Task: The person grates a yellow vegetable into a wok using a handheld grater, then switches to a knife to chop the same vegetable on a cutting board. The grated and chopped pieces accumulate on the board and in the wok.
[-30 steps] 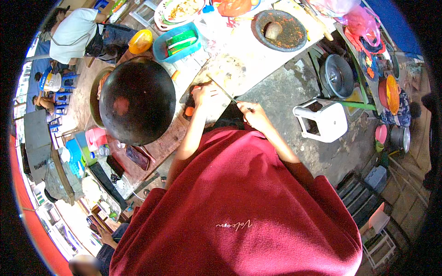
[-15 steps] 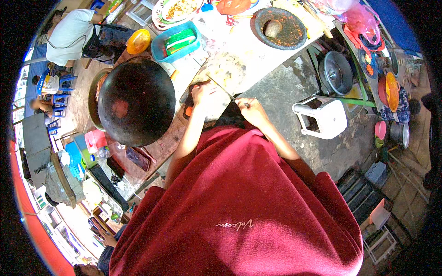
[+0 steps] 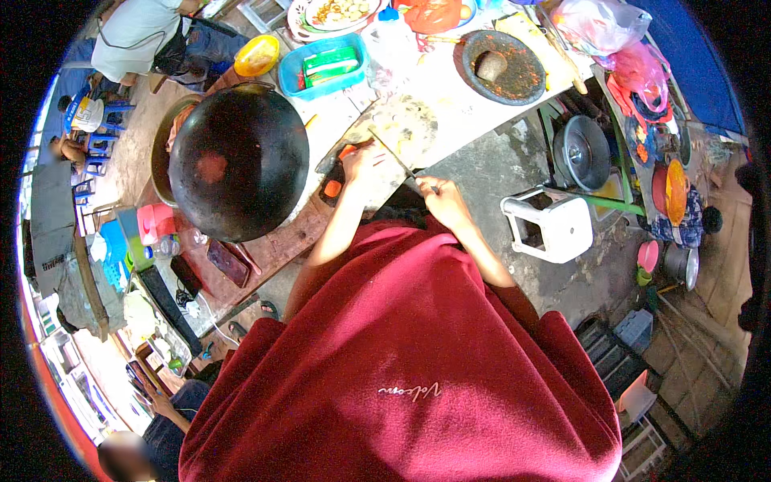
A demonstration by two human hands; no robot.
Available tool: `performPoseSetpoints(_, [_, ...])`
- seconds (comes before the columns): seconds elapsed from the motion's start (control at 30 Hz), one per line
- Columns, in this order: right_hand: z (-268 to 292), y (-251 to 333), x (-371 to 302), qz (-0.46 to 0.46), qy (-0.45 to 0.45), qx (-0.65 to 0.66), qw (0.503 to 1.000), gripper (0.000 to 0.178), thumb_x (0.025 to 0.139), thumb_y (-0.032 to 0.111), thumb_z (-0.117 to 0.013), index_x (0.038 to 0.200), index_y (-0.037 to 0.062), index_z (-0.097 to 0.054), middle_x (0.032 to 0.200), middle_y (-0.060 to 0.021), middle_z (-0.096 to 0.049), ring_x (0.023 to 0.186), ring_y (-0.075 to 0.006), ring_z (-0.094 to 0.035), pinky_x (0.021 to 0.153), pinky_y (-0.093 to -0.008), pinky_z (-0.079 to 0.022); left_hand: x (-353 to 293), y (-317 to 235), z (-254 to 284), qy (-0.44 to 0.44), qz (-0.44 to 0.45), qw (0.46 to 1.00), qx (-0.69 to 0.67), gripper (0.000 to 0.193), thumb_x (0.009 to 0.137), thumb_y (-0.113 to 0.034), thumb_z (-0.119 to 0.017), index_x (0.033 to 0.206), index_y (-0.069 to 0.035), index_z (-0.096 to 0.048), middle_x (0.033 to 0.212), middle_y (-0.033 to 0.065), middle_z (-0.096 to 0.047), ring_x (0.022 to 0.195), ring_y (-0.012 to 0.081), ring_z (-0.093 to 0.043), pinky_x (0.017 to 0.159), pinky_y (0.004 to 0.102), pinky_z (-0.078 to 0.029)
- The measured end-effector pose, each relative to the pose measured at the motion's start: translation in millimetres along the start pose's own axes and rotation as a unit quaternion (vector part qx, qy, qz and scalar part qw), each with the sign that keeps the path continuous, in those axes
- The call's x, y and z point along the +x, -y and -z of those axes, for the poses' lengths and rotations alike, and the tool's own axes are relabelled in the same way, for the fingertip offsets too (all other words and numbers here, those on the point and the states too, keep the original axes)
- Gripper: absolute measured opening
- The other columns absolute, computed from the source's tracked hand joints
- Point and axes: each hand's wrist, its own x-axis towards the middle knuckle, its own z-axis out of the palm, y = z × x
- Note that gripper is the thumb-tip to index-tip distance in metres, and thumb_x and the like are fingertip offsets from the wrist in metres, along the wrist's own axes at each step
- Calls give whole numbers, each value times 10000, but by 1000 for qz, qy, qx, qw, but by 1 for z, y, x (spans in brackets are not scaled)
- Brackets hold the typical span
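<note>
A knife (image 3: 392,155) is gripped in my right hand (image 3: 442,199), its blade slanting up and left over the cutting board (image 3: 414,120). Beside the blade, my left hand (image 3: 365,164) bends its fingers down onto the board. An orange piece (image 3: 347,151), which looks like carrot, sticks out at the left of these fingers; the hand covers the rest. Another orange piece (image 3: 332,189) lies on a dark surface left of my wrist. Pale, worn patches mark the board's far part, and any small cuttings there are too washed out to make out.
A big black wok (image 3: 241,165) stands at the left. Beyond the board are a blue basin (image 3: 323,67) with green packets and a stone mortar (image 3: 514,68) with its pestle. A white stool (image 3: 554,225) is on the floor at right. Another person (image 3: 140,36) is at the far left.
The whole view has shifted slightly. Near my left fingers the orange piece now shows more clearly. My right hand still holds the knife by the board.
</note>
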Motion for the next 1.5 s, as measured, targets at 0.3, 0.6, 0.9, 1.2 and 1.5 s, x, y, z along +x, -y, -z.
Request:
performPoseSetpoints(0.3, [1, 1, 1, 1, 26, 73, 997, 283, 953, 179, -546, 1136, 24, -696, 822, -39, -616, 747, -148, -568, 700, -308, -460, -5, -7, -8, -16, 11, 999, 49, 348, 898, -103, -622, 1156, 128, -587, 1066, 233, -685, 958, 320, -705, 844, 372, -599])
performPoseSetpoints(0.6, [-4, -3, 2, 58, -14, 60, 996, 271, 946, 185, -561, 1107, 23, -707, 831, -87, -703, 779, -159, -622, 779, -315, -496, 11, 5, 4, 56, -19, 998, -17, 330, 901, -93, -606, 1134, 141, -586, 1061, 260, -679, 946, 345, -703, 841, 406, -604])
performPoseSetpoints(0.9, [-4, 2, 4, -4, 3, 34, 999, 290, 925, 198, -550, 1112, 52, -718, 1012, -173, -720, 955, -269, -676, 876, -367, -511, -2, -2, -4, 19, -28, 999, 9, 299, 921, -90, -568, 1103, 145, -594, 1050, 266, -678, 925, 355, -705, 836, 409, -607])
performPoseSetpoints(1.2, [-6, -6, 10, -25, 16, -1, 1000, 306, 954, 243, -558, 1144, 54, -704, 1059, -179, -726, 1012, -245, -685, 917, -354, -497, 7, 1, -2, -7, 4, 1000, -17, 269, 877, -82, -660, 1059, 113, -629, 980, 206, -694, 839, 301, -713, 771, 384, -612])
performPoseSetpoints(1.5, [2, 2, 6, -31, 50, 75, 995, 287, 998, 279, -542, 1185, 123, -693, 581, 34, -511, 430, -66, -421, 409, -269, -347, 7, 10, 10, 44, 14, 996, -82, 355, 918, -123, -641, 1190, 102, -603, 1062, 216, -686, 935, 305, -703, 837, 372, -595])
